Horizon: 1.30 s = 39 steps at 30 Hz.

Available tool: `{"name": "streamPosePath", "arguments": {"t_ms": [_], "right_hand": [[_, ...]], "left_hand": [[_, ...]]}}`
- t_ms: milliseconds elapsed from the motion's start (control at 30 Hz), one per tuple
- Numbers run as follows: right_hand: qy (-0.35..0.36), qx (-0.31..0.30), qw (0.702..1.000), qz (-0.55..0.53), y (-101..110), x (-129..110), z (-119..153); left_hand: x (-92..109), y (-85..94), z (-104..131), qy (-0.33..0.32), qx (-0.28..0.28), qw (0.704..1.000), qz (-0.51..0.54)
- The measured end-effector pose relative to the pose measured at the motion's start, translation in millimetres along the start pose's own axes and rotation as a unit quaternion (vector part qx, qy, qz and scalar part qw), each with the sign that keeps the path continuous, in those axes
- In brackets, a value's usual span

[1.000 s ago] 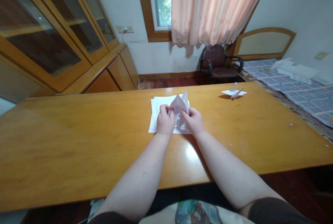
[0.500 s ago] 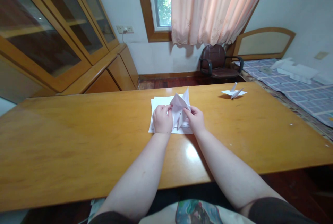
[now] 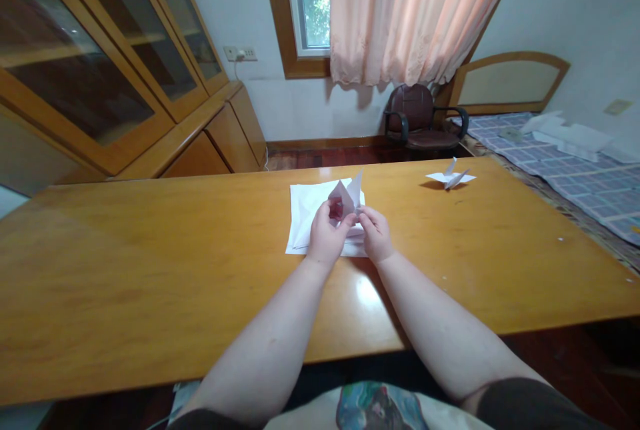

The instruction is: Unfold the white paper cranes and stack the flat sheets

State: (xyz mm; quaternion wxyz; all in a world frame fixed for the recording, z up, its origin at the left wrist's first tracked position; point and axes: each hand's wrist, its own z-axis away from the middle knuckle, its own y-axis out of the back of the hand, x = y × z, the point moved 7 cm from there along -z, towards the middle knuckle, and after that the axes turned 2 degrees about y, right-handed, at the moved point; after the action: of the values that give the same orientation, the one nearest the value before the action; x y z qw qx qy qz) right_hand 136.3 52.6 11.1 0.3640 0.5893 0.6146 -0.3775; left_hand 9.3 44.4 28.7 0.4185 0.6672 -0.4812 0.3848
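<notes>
A white folded paper crane is held between my two hands, over a stack of white paper sheets. My left hand is closed on its left and lower part, thumb reaching toward the middle. From the right, my right hand pinches the paper near its lower right, its fingertips almost meeting my left thumb. Two pointed flaps stick up above my fingers; the lower part is mostly hidden by them. Another white paper crane stands with wings spread at the table's far right.
The wooden table stretches wide to both sides. Beyond it are a glass-door cabinet at left, a brown armchair, and a bed at right. Small white scraps lie on the table's right part.
My left hand has shifted right and closed around the paper's lower part, its thumb now near my right fingers. The folded paper has turned slightly, and more of the stack shows at left.
</notes>
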Motion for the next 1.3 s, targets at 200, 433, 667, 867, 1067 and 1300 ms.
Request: {"name": "streamPosePath", "arguments": {"t_ms": [200, 433, 667, 867, 1067, 1300], "right_hand": [[-0.033, 0.028, 0.999, 0.008, 3.9, 6.9, -2.6], [-0.055, 0.094, 0.994, -0.028, 10.2, 4.6, -3.6], [-0.073, 0.171, 0.977, -0.107, 22.1, 18.4, -2.8], [-0.146, 0.167, 0.949, -0.224, 13.9, 27.4, -4.3], [-0.215, 0.036, 0.916, -0.336, -10.2, 17.1, -4.1], [-0.223, -0.022, 0.919, -0.325, -19.3, 17.8, -1.7]], "left_hand": [[-5.4, -4.4, -2.2, 0.012, -0.022, 0.997, 0.067], [-17.7, -0.6, -6.8, 0.075, 0.004, 0.961, 0.267], [-26.4, 5.7, -8.2, 0.124, 0.068, 0.900, 0.412], [-33.1, 14.4, -11.8, 0.117, 0.122, 0.917, 0.363], [-33.9, 18.2, -11.5, 0.129, 0.144, 0.928, 0.319], [-29.8, 22.3, -11.7, 0.102, 0.128, 0.952, 0.260]]}}
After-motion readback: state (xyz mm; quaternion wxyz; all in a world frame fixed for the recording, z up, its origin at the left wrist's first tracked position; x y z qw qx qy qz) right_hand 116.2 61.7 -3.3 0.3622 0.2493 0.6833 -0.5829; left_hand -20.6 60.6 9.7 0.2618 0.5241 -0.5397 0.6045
